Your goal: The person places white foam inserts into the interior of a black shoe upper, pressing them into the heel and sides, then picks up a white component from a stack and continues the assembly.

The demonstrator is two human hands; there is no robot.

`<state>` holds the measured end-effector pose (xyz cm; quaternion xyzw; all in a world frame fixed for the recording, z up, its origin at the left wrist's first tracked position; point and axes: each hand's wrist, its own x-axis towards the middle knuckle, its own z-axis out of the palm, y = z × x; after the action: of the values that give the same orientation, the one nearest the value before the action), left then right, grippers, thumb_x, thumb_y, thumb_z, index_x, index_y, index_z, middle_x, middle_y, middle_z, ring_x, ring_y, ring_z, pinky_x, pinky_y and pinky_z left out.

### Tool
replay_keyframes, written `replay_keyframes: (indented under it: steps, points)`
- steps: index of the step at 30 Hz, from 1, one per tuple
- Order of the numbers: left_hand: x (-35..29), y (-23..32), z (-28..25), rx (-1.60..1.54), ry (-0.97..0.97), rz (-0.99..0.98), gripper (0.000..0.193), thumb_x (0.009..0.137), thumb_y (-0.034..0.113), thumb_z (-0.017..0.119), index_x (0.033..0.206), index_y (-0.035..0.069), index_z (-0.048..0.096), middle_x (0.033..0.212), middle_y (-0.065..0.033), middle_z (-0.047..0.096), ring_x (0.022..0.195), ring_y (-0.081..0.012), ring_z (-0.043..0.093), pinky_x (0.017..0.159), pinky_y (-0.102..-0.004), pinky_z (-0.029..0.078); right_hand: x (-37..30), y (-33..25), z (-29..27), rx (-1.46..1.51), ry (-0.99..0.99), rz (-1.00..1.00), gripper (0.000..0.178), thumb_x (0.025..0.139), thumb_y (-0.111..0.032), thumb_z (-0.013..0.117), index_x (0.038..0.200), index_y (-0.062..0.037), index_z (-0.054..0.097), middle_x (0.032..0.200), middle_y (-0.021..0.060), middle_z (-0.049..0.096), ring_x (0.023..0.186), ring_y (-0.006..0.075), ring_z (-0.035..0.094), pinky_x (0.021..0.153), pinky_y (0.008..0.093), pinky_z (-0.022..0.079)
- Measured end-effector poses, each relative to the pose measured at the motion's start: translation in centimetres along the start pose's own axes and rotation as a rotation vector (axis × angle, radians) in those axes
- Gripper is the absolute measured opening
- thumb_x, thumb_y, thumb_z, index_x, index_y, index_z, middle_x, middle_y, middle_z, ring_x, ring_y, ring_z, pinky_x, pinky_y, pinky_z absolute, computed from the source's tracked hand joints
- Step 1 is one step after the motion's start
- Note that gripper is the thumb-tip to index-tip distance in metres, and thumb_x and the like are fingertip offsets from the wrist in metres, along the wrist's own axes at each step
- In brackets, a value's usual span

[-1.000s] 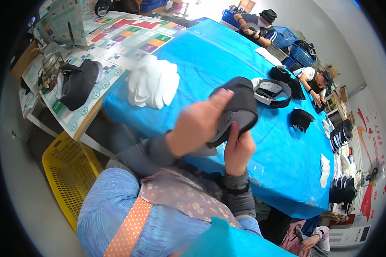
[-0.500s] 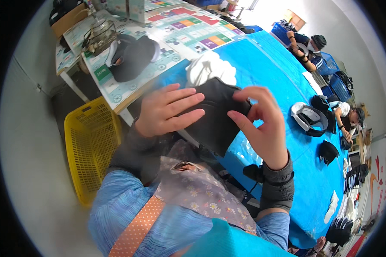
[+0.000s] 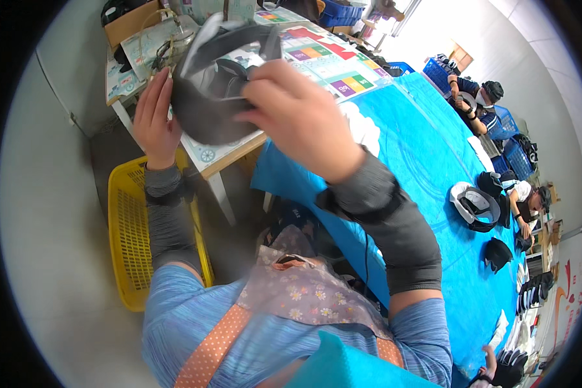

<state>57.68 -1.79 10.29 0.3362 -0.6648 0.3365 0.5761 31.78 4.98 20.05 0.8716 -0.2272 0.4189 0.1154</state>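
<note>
Black caps (image 3: 216, 119) with a curved dark brim and some white edging are between my hands over the printed tabletop at the upper left. They overlap, so I cannot tell them apart one by one. My left hand (image 3: 158, 123) lies along their left side, fingers stretched out and close to the brim. My right hand (image 3: 297, 116) reaches across from the right, slightly blurred, with thumb and fingers closed on a cap's edge. A bunched white cloth-like pile (image 3: 363, 126) lies on the blue table cover (image 3: 414, 149), partly behind my right hand.
A yellow basket (image 3: 126, 239) stands on the floor at the left, beside the printed table (image 3: 258, 141). More caps (image 3: 478, 207) lie on the blue cover to the right. Two people (image 3: 475, 97) (image 3: 529, 200) work beyond it. A hand (image 3: 488, 365) shows at the lower right.
Both hands have moved left and up, from above the blue cover to the caps on the printed table. The black cap held in front of me is no longer there. My view has shifted slightly.
</note>
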Motion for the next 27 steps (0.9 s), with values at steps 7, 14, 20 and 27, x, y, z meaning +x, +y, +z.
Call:
replay_keyframes:
  steps: [7,14,20,27]
  points:
    - [-9.7,-8.6,5.0,-0.864,-0.353,-1.154,0.061,0.099,0.046,0.051,0.148,0.009,0.047,0.141,-0.0081,0.056,0.128,-0.0230,0.053,0.106,-0.0362,0.041,-1.9,5.6,12.7,-0.118,-0.209,0.032,0.012,0.083,-0.014,0.059,0.092,-0.0088,0.066,0.098,0.0067,0.054,0.090,0.0251,0.061,0.077,0.0361,0.055]
    - [-7.0,-6.6,7.1,-0.898,-0.731,-1.079,0.078,0.093,0.032,0.067,0.157,0.009,0.028,0.144,-0.0078,0.049,0.126,-0.0206,0.050,0.105,-0.0328,0.038,-4.4,7.6,15.6,0.194,-0.247,0.155,0.016,0.086,-0.014,0.065,0.100,-0.0050,0.065,0.108,0.0110,0.057,0.099,0.0336,0.061,0.083,0.0425,0.053]
    - [-7.5,-7.6,9.9,-0.909,-0.574,-0.841,0.072,0.088,0.009,0.064,0.154,0.011,0.034,0.141,-0.0089,0.052,0.126,-0.0202,0.051,0.107,-0.0320,0.038,-3.6,11.0,18.8,0.457,0.082,0.795,0.101,0.073,-0.040,0.082,0.147,0.0036,0.029,0.141,0.0296,0.040,0.132,0.0440,0.043,0.109,0.0444,0.040]
    - [-2.6,-7.7,8.9,-0.632,-0.430,-0.548,0.050,0.088,0.001,0.059,0.138,0.005,0.052,0.135,-0.0124,0.058,0.120,-0.0212,0.058,0.101,-0.0316,0.044,-2.9,10.5,20.6,0.642,0.061,0.931,0.106,0.073,-0.037,0.073,0.154,0.0017,0.017,0.152,0.0351,0.021,0.143,0.0476,0.028,0.118,0.0431,0.029]
